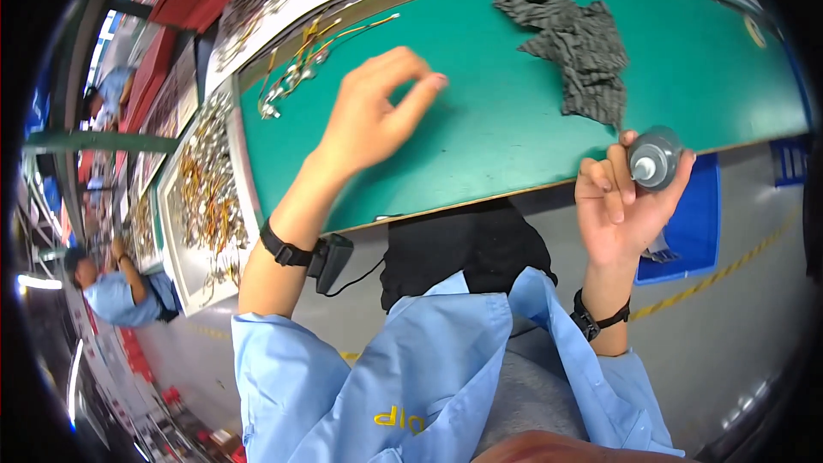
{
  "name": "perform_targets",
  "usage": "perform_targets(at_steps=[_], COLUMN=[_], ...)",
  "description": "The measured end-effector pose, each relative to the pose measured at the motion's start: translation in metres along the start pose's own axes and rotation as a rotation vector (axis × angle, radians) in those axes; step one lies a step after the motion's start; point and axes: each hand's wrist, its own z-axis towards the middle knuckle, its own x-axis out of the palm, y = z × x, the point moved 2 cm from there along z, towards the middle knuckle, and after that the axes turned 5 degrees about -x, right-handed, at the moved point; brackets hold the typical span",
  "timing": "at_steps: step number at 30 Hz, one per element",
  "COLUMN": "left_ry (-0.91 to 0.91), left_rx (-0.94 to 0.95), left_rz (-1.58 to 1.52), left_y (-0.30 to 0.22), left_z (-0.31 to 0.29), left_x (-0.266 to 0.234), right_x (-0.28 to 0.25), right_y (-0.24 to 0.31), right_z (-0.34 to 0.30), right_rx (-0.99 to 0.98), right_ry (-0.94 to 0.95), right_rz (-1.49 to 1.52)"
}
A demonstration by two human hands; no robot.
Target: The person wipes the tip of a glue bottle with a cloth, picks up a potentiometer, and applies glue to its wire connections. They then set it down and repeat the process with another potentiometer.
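Bottle [667, 139], dark and rounded with a white nozzle, held in the right hand [619, 210] by the near edge of the green table [480, 146], toward the right. Grasped between thumb and fingers, with the nozzle facing up toward the head and other fingers curled over the palm. Left hand [377, 111] free of any object, out over the left part of the table, fingers loosely bent and thumb apart from them; impossible to tell about contact with the tabletop. Crumpled on the far right of the table, a dark grey cloth [591, 51], with its near end close to the bottle. On the far left, a loose bunch of yellow and dark wires [307, 74] with silvery ends. Left of the table, a white tray [199, 291] heaped with similar wired parts. Below the right near edge, a blue bin [699, 236]. Farther left, a person [124, 298] in light blue.
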Motion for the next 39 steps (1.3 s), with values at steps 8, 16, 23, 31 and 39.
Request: perform_targets(at_steps=[8, 16, 23, 31, 39], left_ry=[-0.308, -0.193, -0.189, 0.070, 0.145], left_rx=[-0.120, -0.246, -0.169, -0.285, 0.042], left_rz=[0.520, 0.730, 0.648, 0.158, 0.513], left_y=[0.099, 0.130, 0.112, 0.047, 0.065], left_z=[-0.058, -0.034, -0.031, -0.048, -0.049], left_x=[-0.072, -0.064, -0.057, -0.053, -0.066], right_x=[0.013, 0.018, 0.015, 0.010, 0.013], right_y=[-0.058, -0.072, -0.083, -0.072, -0.081], right_z=[0.008, 0.003, 0.007, 0.014, 0.007], right_rx=[0.074, 0.090, 0.109, 0.094, 0.122], right_ry=[0.120, 0.067, 0.095, 0.073, 0.125], right_rz=[-0.048, -0.145, -0.147, -0.162, -0.167])
